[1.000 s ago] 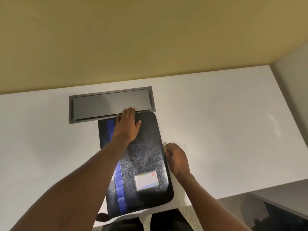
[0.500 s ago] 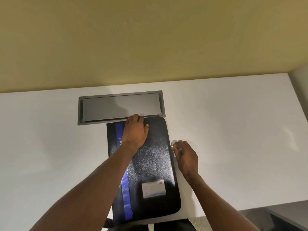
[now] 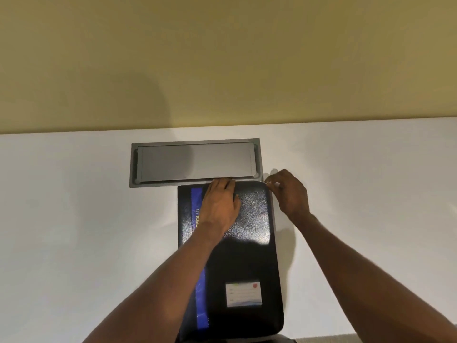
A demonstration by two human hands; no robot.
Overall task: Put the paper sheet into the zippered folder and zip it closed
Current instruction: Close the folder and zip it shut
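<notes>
A black zippered folder [image 3: 247, 258] with a blue stripe and a white label lies flat on the white desk [image 3: 74, 231], its cover closed. My left hand [image 3: 221, 203] presses flat on its far end, fingers at the top edge. My right hand [image 3: 289, 191] is at the folder's far right corner, fingers pinched on the small metal zipper pull [image 3: 268, 182]. The paper sheet is not visible.
A grey recessed cable hatch [image 3: 195, 162] sits in the desk just beyond the folder's far edge. A yellow wall [image 3: 222, 58] rises behind the desk. The desk's near edge runs under the folder's bottom end.
My right hand has slid along the folder's right edge from near its middle up to the far right corner, pinching the zipper pull. My left hand has stayed pressed on the cover.
</notes>
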